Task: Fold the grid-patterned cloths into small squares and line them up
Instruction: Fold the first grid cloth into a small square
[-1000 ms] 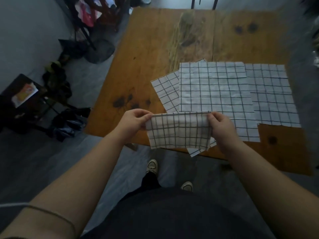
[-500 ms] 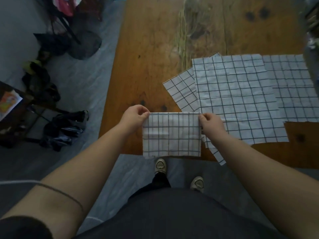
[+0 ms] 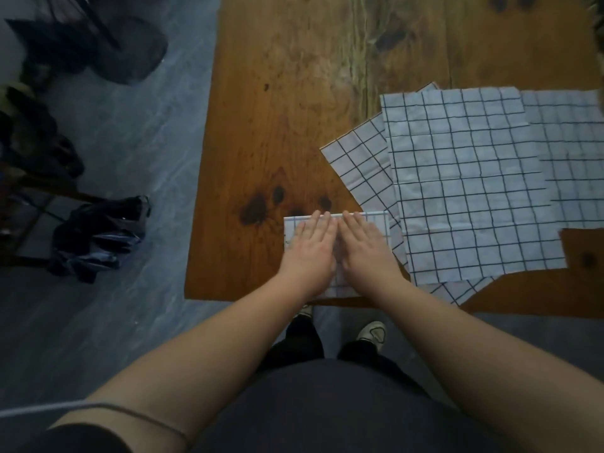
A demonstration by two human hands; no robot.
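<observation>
Left hand [image 3: 309, 253] and right hand [image 3: 366, 253] press flat, unclenched, on the folded cloth [image 3: 380, 224] on the bench [image 3: 277, 109], just left of the pile [image 3: 467, 191]. Its long axis runs sideways beneath both, equally near.

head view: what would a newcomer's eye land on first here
The hands come first: the left hand and right hand lie flat side by side, pressing a folded grid cloth at the near edge of the wooden table. To their right, unfolded grid cloths lie spread out and overlapping.
</observation>
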